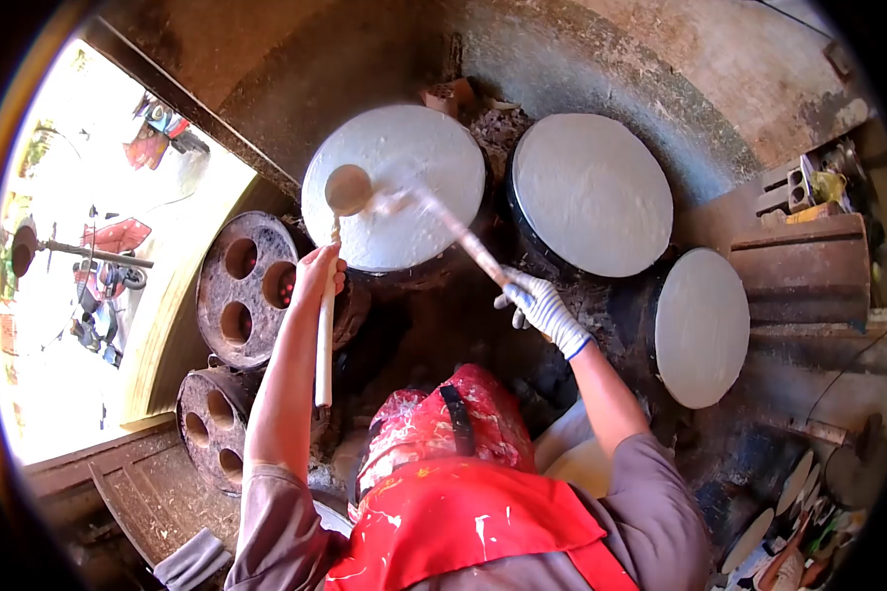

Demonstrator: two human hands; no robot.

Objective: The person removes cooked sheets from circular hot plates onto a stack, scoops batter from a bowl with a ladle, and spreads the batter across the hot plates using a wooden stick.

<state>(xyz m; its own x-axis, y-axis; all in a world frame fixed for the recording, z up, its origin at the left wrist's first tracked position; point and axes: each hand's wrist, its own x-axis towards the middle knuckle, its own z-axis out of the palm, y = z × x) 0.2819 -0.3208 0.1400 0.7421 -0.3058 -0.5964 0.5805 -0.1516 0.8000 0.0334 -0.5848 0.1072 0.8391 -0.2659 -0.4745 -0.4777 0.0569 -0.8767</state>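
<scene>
My bare left hand [318, 274] is closed around the pale handle of a ladle [349, 190]. The ladle's brown round head is over a large white round surface [414, 148], which has small lumps and wet-looking patches. A whitish glove covers my right hand [537, 300], its fingers wrapped round a long stick-like tool [468, 241]. Motion smears the far end of that tool above the same white surface, so its kind is unclear. To the right are a second white round surface [593, 195] with a dark rim and a smaller one [702, 328].
Two round blocks with holes, an upper one [215, 295] with a red glow inside and a lower one [195, 402], stand at left. A curved wall [601, 69] rises behind. Wooden boards [803, 268] are at right; a bright opening with motorbikes [108, 281] is far left.
</scene>
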